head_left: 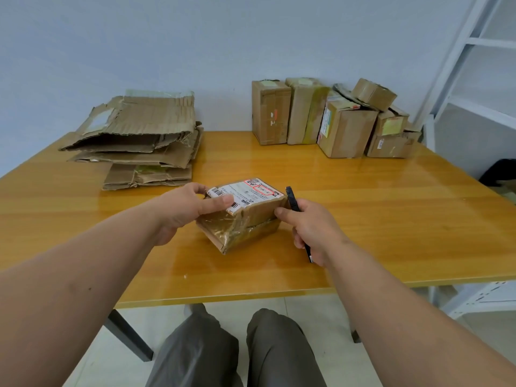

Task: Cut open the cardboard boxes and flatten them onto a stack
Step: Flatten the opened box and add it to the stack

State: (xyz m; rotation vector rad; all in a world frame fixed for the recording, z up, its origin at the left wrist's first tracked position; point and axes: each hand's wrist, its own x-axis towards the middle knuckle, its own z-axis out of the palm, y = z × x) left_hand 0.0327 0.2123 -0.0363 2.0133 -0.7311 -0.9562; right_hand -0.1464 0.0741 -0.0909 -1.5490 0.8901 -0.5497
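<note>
A small taped cardboard box (245,219) with a white shipping label on top sits tilted on the wooden table (363,219), near its front middle. My left hand (187,208) grips the box's left top edge, thumb lying over the label. My right hand (310,227) holds a black utility knife (291,198) in its curled fingers, and its thumb touches the box's right end. The knife's tip points up and away beside the box. A stack of flattened cardboard (139,143) lies at the back left of the table.
Several unopened taped boxes (335,118) stand in a group at the back right against the pale wall. A white metal shelf frame (480,79) rises at the right. My knees show below the table's front edge.
</note>
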